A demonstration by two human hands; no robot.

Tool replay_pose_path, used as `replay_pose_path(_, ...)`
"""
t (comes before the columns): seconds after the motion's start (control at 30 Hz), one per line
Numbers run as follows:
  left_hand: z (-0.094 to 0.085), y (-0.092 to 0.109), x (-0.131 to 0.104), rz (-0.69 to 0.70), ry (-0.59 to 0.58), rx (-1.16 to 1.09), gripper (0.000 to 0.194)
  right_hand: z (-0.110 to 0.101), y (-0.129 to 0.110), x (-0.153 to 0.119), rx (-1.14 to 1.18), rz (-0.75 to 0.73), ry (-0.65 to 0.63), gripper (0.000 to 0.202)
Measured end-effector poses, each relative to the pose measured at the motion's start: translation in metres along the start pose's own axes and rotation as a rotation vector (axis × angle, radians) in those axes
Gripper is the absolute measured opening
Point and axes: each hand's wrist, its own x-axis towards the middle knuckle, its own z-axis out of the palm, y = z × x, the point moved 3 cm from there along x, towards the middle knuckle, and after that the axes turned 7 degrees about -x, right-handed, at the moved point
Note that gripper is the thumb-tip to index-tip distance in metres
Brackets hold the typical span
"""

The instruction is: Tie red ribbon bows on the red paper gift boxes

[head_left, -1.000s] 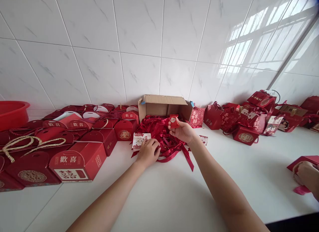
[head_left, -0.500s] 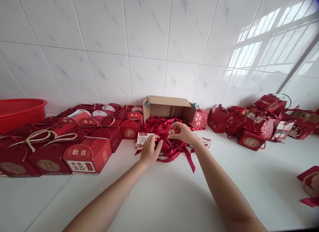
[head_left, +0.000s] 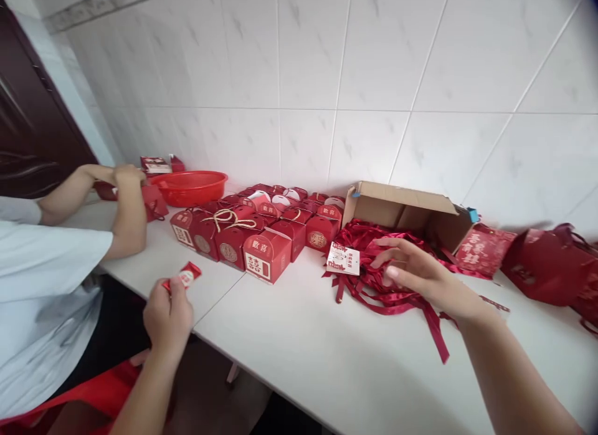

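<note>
Pinched in my left hand (head_left: 169,310) is a small red-wrapped candy (head_left: 189,274) with a pale round label, held in the air near the table's front edge. My right hand (head_left: 415,273) is open, fingers apart, over a heap of dark red satin ribbons (head_left: 374,298). Beside its fingertips lies a white card (head_left: 344,259) with red lettering. The ribbons spill out of a cardboard box (head_left: 406,198) lying on its side against the wall. Left of them stand rows of red gift boxes (head_left: 268,255), some with rope handles.
A red plastic basin (head_left: 194,187) sits behind the boxes. At the left a co-worker in a white shirt (head_left: 51,254) has both hands (head_left: 122,173) at red boxes. More red bags (head_left: 542,263) stand at the right. Red material (head_left: 100,391) shows below the table edge.
The view has swung left, bringing the co-worker and door in. My left hand has left the ribbons and moved left with the candy. My right hand has opened and stays over the ribbons.
</note>
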Motion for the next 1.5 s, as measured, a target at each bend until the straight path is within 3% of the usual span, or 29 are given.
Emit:
replay_pose_path(0.07,-0.006,-0.021,0.034,-0.094,0.051,0.122,0.049,-0.006,-0.002,-0.003,0.010,0.025,0.073,0.041)
replay_pose_path(0.2,0.011,-0.033,0.073,-0.167,-0.081,0.284,0.067,-0.008,-0.003,-0.007,-0.017,0.056,0.119,0.045)
replay_pose_path(0.33,0.019,-0.036,0.071,-0.162,-0.164,0.397,0.082,-0.015,-0.007,-0.015,-0.065,0.035,0.122,0.052)
replay_pose_path(0.43,0.015,-0.026,0.056,-0.127,-0.295,0.451,0.078,-0.028,-0.013,-0.026,-0.111,-0.010,0.198,0.054)
replay_pose_path(0.57,0.018,0.027,0.012,0.065,-0.572,0.417,0.062,-0.043,-0.021,-0.035,-0.179,-0.047,0.329,0.046)
replay_pose_path(0.6,0.024,0.048,-0.003,0.174,-0.652,0.363,0.058,-0.045,-0.021,-0.036,-0.197,-0.045,0.369,0.044)
replay_pose_path(0.67,0.041,0.099,-0.041,0.624,-0.751,0.203,0.052,-0.048,-0.019,-0.034,-0.260,-0.023,0.438,0.040)
replay_pose_path(0.7,0.053,0.124,-0.061,0.858,-0.763,0.139,0.049,-0.049,-0.015,-0.031,-0.318,-0.004,0.462,0.038)
replay_pose_path(0.73,0.069,0.144,-0.078,0.968,-0.793,0.093,0.045,-0.049,-0.011,-0.027,-0.403,0.024,0.471,0.036)
replay_pose_path(0.8,0.109,0.176,-0.106,1.108,-0.830,0.017,0.035,-0.049,0.004,-0.017,-0.596,0.102,0.455,0.029)
replay_pose_path(0.87,0.152,0.193,-0.125,1.222,-0.849,-0.056,0.043,-0.048,0.026,-0.006,-0.736,0.191,0.405,0.023)
replay_pose_path(0.97,0.201,0.194,-0.138,1.338,-0.883,-0.127,0.053,-0.043,0.068,0.009,-0.775,0.262,0.288,0.020)
replay_pose_path(1.03,0.217,0.187,-0.137,1.372,-0.889,-0.151,0.040,-0.038,0.096,0.016,-0.782,0.284,0.184,0.026)
replay_pose_path(1.1,0.223,0.180,-0.133,1.373,-0.867,-0.168,0.027,-0.035,0.119,0.019,-0.803,0.312,0.133,0.031)
replay_pose_path(1.23,0.223,0.177,-0.121,1.321,-0.773,-0.180,0.022,-0.038,0.145,0.018,-0.877,0.395,0.155,0.033)
replay_pose_path(1.4,0.225,0.179,-0.117,1.282,-0.716,-0.163,0.009,-0.049,0.143,0.015,-0.939,0.503,0.151,0.032)
replay_pose_path(1.5,0.224,0.178,-0.118,1.253,-0.693,-0.162,0.017,-0.052,0.132,0.016,-0.989,0.560,0.169,0.042)
